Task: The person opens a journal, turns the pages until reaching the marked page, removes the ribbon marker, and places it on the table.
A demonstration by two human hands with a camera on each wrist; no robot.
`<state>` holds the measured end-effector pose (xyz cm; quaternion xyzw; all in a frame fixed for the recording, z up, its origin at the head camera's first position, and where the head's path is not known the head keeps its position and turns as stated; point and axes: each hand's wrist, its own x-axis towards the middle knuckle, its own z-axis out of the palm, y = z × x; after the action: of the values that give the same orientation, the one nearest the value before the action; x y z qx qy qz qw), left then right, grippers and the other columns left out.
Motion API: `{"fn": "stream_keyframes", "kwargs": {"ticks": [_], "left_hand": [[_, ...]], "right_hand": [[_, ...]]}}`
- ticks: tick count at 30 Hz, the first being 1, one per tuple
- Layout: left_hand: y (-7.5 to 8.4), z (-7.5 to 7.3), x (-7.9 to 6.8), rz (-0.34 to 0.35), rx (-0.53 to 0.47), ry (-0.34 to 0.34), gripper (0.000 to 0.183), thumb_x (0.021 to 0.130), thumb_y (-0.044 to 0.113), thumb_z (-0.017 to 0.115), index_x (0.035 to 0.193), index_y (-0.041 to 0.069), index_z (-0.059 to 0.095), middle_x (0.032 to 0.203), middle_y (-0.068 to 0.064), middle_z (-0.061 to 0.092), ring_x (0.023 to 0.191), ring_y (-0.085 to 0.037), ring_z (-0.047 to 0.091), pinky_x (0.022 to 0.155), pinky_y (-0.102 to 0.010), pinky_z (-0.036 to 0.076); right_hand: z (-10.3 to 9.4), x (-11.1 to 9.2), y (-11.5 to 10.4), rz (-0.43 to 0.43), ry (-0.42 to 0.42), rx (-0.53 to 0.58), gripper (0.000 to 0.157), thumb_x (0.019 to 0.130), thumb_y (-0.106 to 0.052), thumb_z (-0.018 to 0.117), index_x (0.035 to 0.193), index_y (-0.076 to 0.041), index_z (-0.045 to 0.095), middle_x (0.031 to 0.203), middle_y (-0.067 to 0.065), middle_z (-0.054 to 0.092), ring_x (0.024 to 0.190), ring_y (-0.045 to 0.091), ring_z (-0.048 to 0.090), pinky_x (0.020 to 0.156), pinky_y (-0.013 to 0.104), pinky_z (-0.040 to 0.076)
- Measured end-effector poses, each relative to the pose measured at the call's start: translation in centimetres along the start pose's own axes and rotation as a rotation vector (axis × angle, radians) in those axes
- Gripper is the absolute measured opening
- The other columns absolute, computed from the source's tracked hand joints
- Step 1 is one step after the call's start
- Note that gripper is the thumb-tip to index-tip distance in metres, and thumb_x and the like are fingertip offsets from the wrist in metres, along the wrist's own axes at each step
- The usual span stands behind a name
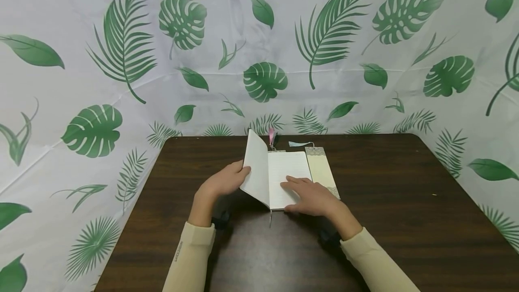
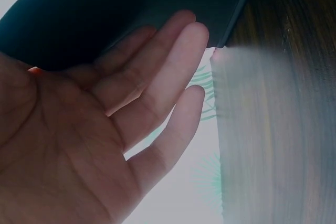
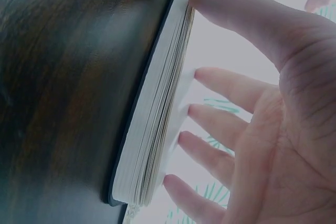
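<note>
On the dark brown wood-grain desk [image 1: 389,184], a black-covered, white-paged lined notebook [image 1: 285,166] lies open near the far edge, somewhat left of the middle between the left and right edges. My left hand [image 1: 225,180] grips the notebook's raised left side, thumb on the white inner face, 4 fingers extended behind the dark cover. My right hand [image 1: 313,196] is spread and unclenched, fingertips resting on the right page, thumb at that page's near edge. A thin ribbon-like strip [image 1: 270,220] projects from the notebook's near edge. Just beside the notebook, towards the desk's right edge, lies a cream rectangular bookmark with grey patterned ends [image 1: 319,166], partly covered by my right hand; its pale blue tassel [image 1: 298,144] points towards the left edge. A pink tassel [image 1: 271,136] lies at the far edge, beyond the notebook. My 2 forearms wear cream sleeves [image 1: 189,256].
</note>
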<state>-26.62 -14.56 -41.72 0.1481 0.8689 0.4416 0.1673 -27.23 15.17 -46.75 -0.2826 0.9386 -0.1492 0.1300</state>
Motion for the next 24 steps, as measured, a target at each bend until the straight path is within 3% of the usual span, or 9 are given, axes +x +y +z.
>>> {"fn": "stream_keyframes", "kwargs": {"ticks": [9, 13, 18, 24], "left_hand": [[-0.1, 0.0, 0.0, -0.003, -0.013, -0.004, 0.048, 0.117, 0.033, 0.032, 0.148, 0.005, 0.055, 0.116, -0.01, 0.068, 0.105, -0.021, 0.062, 0.103, -0.048, 0.049], [-0.2, 0.0, 0.1, 0.002, -0.011, -0.004, 0.049, 0.117, 0.033, 0.031, 0.148, 0.005, 0.055, 0.117, -0.01, 0.067, 0.107, -0.021, 0.062, 0.104, -0.048, 0.048], [-0.4, 0.0, 0.2, 0.006, -0.011, -0.007, 0.049, 0.117, 0.034, 0.031, 0.15, 0.005, 0.053, 0.119, -0.01, 0.067, 0.109, -0.022, 0.061, 0.106, -0.049, 0.048], [-0.4, 0.1, 0.2, -0.007, -0.014, -0.003, 0.049, 0.117, 0.034, 0.031, 0.149, 0.006, 0.054, 0.119, -0.01, 0.067, 0.109, -0.022, 0.061, 0.106, -0.049, 0.048]], "right_hand": [[-0.3, -0.1, 0.1, -0.004, -0.021, 0.02, 0.074, 0.094, -0.047, 0.08, 0.157, -0.017, 0.056, 0.17, 0.013, 0.045, 0.154, 0.039, 0.044, 0.117, 0.068, 0.041], [-0.4, -0.1, 0.4, -0.033, -0.019, 0.043, 0.063, 0.099, -0.045, 0.076, 0.153, -0.017, 0.061, 0.167, 0.011, 0.049, 0.152, 0.038, 0.047, 0.118, 0.067, 0.04], [-0.8, -0.3, 0.7, -0.09, -0.002, 0.077, 0.044, 0.101, -0.029, 0.076, 0.141, -0.013, 0.07, 0.159, 0.008, 0.059, 0.146, 0.033, 0.057, 0.118, 0.056, 0.046], [-1.3, -0.5, 0.8, -0.064, -0.025, 0.036, 0.044, 0.098, -0.011, 0.074, 0.142, -0.014, 0.069, 0.156, 0.008, 0.062, 0.143, 0.034, 0.059, 0.113, 0.057, 0.048]]}}
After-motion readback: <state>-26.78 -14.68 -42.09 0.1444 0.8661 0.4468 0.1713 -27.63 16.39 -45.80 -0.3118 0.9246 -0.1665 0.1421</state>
